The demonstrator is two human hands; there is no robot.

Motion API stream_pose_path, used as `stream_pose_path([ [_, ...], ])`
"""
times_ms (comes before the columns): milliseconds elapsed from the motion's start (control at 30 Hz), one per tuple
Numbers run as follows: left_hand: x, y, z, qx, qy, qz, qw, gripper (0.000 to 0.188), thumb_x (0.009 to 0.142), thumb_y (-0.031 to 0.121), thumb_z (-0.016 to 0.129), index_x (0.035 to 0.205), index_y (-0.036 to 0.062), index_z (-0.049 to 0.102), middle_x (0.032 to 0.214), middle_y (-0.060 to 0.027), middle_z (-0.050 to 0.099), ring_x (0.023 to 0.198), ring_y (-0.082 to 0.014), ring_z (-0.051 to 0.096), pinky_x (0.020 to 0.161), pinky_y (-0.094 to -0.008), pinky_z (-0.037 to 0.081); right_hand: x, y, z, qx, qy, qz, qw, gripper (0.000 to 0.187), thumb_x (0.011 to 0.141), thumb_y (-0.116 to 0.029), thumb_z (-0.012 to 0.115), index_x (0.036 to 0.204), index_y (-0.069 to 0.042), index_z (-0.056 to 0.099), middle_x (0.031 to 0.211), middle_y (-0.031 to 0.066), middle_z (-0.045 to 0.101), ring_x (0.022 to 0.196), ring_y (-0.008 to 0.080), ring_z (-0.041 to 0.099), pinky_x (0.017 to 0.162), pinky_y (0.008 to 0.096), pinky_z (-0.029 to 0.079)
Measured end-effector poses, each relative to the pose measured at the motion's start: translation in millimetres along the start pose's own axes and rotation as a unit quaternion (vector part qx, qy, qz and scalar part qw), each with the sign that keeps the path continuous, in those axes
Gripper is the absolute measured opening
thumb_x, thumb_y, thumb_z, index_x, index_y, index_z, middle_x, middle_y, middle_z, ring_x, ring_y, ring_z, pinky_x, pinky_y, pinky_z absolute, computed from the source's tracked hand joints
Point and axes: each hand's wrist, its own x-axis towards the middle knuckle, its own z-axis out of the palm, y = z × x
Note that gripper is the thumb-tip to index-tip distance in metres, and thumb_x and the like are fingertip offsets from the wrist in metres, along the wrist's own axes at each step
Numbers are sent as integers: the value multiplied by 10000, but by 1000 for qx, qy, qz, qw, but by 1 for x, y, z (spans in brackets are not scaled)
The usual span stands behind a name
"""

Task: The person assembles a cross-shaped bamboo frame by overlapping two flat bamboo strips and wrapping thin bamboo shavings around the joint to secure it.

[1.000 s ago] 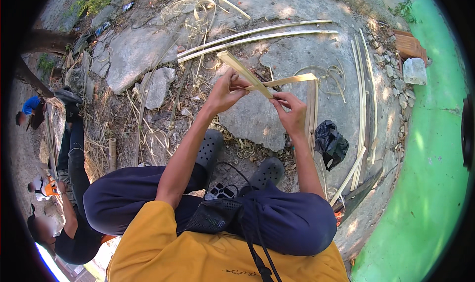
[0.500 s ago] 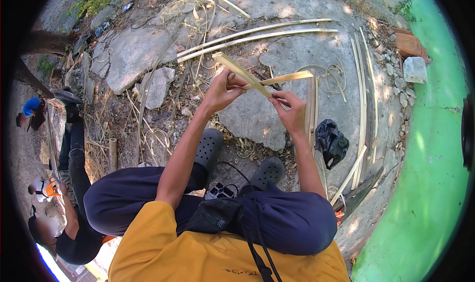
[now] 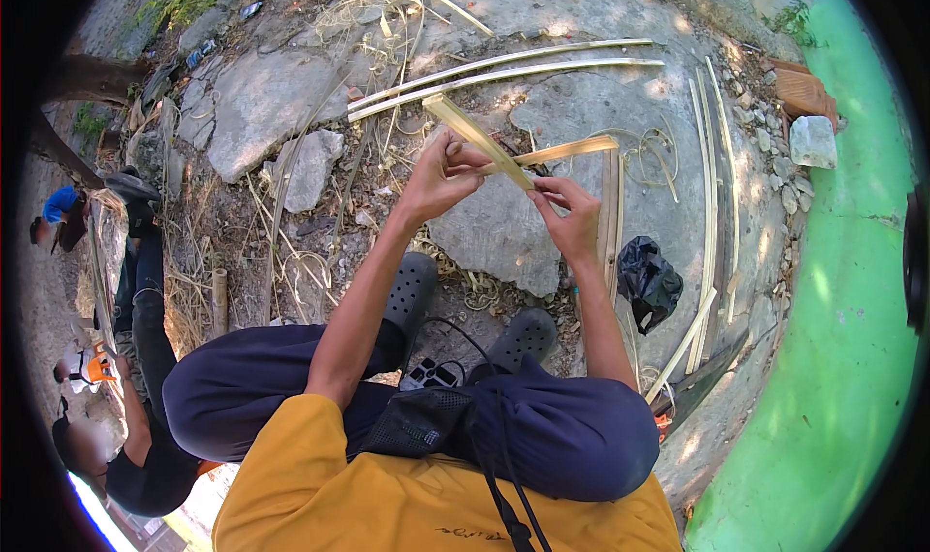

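Over the ground in front of my knees, two pale bamboo strips cross. The longer bamboo strip (image 3: 478,139) slants from the upper left down to my right hand (image 3: 567,208), whose thumb and fingers are pinched on its lower end. My left hand (image 3: 444,176) is closed on the other bamboo strip (image 3: 572,151), which points to the right and passes behind the longer one. The left fingers lie near the crossing and partly hide that strip's near end. Both hands are raised above the stone slab, between and beyond my shoes.
Two long bamboo strips (image 3: 504,73) lie on the rock ahead. More long strips (image 3: 708,223) lie at the right, near a black plastic bag (image 3: 649,281). Curled shavings (image 3: 363,15) are scattered ahead. A green surface (image 3: 823,358) runs down the right. A person (image 3: 145,455) sits at the left.
The longer strip has turned slightly, showing more of its broad face, and its upper end has shifted a little right. My left fingers have shifted slightly; my right hand stays about where it was.
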Motion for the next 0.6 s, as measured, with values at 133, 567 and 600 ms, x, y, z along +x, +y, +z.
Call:
stream_pose_path([
  [133,-1,-11,10,-33,25,21,999,568,851,62,871,1265,33,484,1171,-141,726,1124,-251,733,1068,-415,565,1,-1,1,-8,-3,6,1000,179,899,-16,801,1076,-6,777,1035,121,775,904,206,771,782,337,662],
  [567,8,-7,10,-15,19,38,999,506,914,23,814,1289,18,474,1226,-189,711,1175,-271,716,1000,-389,617,7,-4,-1,-19,-20,10,1000,184,896,-25,804,1079,-16,786,1033,118,780,908,213,771,781,331,658],
  [600,9,-7,11,-38,22,40,998,480,911,13,811,1264,16,485,1183,-164,714,1148,-246,721,1002,-375,609,8,-3,-2,-21,-21,15,999,188,895,-29,806,1082,-18,789,1036,118,781,909,212,771,780,329,657],
])
